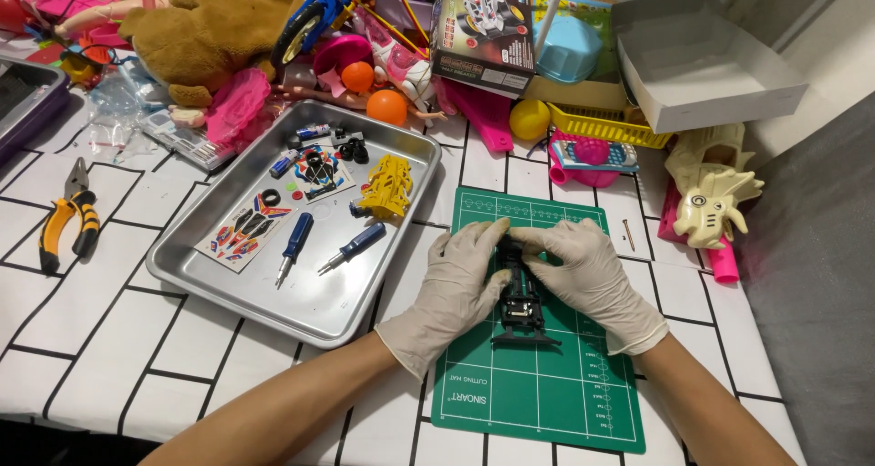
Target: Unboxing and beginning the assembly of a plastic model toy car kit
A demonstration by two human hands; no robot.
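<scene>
Both my hands wear pale latex gloves and meet over a black toy car chassis [522, 304] that lies on a small green cutting mat [547, 393]. My left hand [453, 288] grips the chassis from its left side, fingers pinched at its far end. My right hand [588, 270] holds the same far end from the right, fingers curled on it. The near end of the chassis, with its flat wing, shows between my wrists.
A metal tray [346, 307] left of the mat holds two blue screwdrivers [296, 243], a yellow car body [387, 188], sticker sheets, small wheels. Orange-handled pliers [64, 225] lie at far left. Toys, balls, a plush animal and boxes crowd the back; a white box [702, 61] at the right.
</scene>
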